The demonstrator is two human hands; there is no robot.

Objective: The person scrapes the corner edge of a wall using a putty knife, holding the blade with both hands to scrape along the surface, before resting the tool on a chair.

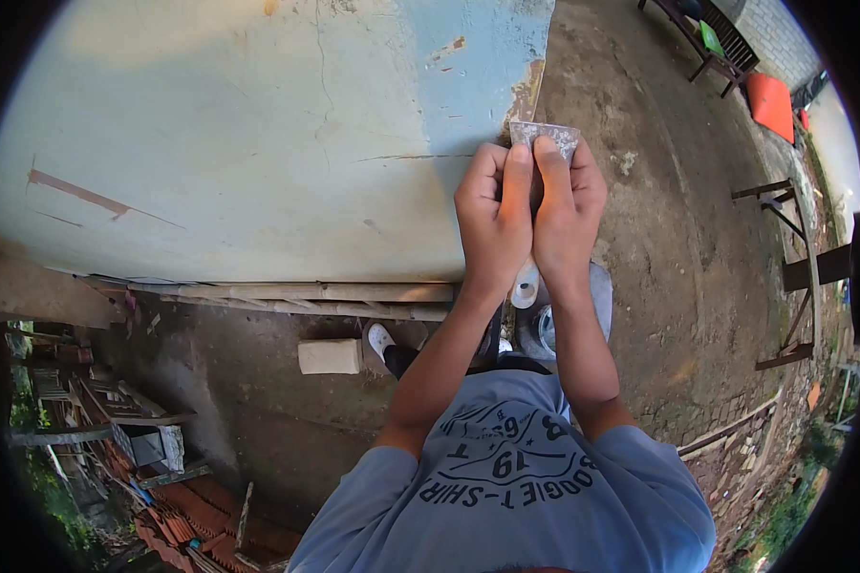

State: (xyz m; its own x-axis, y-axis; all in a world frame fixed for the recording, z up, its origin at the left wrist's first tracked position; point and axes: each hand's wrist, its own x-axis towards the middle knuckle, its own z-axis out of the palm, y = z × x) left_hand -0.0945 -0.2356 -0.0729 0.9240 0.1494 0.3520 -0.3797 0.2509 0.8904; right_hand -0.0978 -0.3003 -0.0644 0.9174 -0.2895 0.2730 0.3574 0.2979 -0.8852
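In the head view, my left hand (495, 205) and my right hand (571, 201) are both closed, side by side, on a scraper (545, 132) with a wide, speckled metal blade. Its pale handle end shows below my hands, and the rest is hidden by my fingers. Both thumbs lie up on the back of the blade. The blade is at the corner edge of a painted wall (258, 153), pale with a light blue band, cracks and chipped patches near that edge. Whether the blade touches the wall I cannot tell.
Bamboo poles (306, 291) run along the wall's base. A pale block (329, 356) lies on the ground near my foot. A metal container (597, 296) stands below my hands. A dark bench (726, 57), a red object (769, 105), wooden stands (774, 191) and piled roof tiles (182, 520) surround the yard.
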